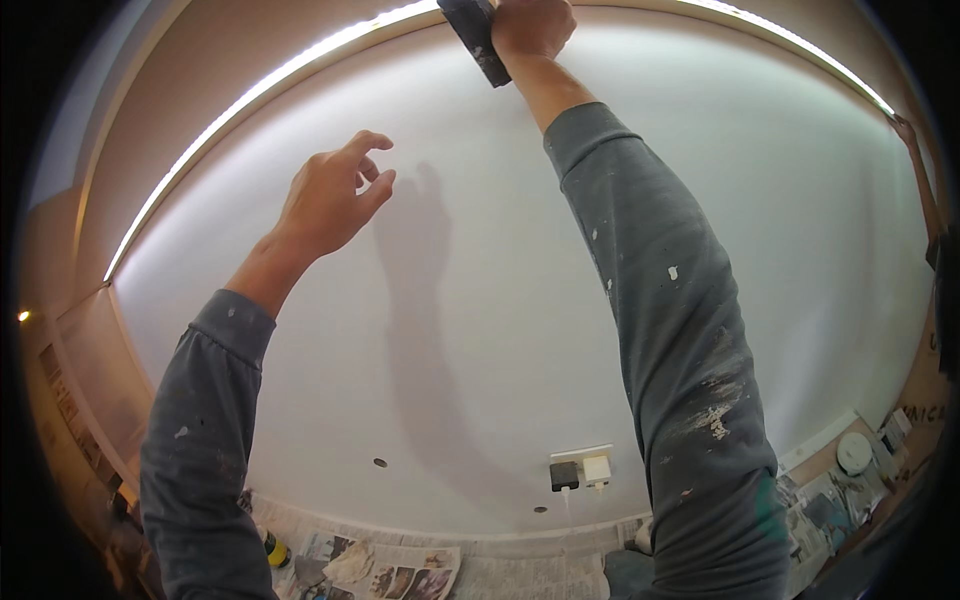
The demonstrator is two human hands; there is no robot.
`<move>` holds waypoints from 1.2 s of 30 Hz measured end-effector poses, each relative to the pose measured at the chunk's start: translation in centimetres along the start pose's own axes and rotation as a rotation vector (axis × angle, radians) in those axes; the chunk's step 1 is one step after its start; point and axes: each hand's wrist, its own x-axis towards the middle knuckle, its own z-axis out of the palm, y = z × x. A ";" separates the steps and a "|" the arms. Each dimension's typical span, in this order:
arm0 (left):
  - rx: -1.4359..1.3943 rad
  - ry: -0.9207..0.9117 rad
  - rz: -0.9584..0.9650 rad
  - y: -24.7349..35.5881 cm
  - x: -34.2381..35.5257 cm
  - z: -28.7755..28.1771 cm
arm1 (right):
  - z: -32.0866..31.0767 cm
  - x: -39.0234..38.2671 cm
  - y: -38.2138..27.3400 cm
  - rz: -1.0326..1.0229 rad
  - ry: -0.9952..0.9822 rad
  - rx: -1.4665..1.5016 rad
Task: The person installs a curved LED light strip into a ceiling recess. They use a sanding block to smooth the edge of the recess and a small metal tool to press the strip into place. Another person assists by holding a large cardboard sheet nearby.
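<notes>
High up at the top edge of the white wall (520,300), my right hand (535,28) grips a dark, flat sanding block (474,38) marked with pale dust. The block's upper end runs out of the picture. Lower and to the left, my left hand (335,190) is raised in front of the wall with nothing in it. Its thumb and index finger are apart, and the other fingers curl loosely. A soft shadow of that arm falls on the wall. Both grey sleeves carry pale paint spots.
A lit strip (250,92) curves along the wall's top. Low down, a black charger (565,477) and a white charger (597,470) sit in a socket. Newspaper (530,577) covers the surface below. At right are a round white object (854,453) and another person's arm (920,175).
</notes>
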 end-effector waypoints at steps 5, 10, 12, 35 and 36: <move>0.027 -0.036 -0.103 -1.8 -2.0 -0.9 | -2.4 -1.8 1.0 0.197 0.001 0.111; 0.019 -0.015 -0.133 -2.8 -3.3 -1.9 | -5.0 -1.8 0.9 0.208 0.006 0.190; 0.005 -0.016 -0.140 -3.2 -3.7 -1.9 | -4.9 -1.8 1.3 0.100 0.014 0.153; -0.046 -0.009 -0.184 -4.6 -6.6 -1.5 | -4.0 -2.8 -1.2 0.097 -0.133 0.296; -0.049 -0.010 -0.183 -4.7 -6.6 -1.7 | -4.3 -3.0 -1.8 0.075 -0.147 0.302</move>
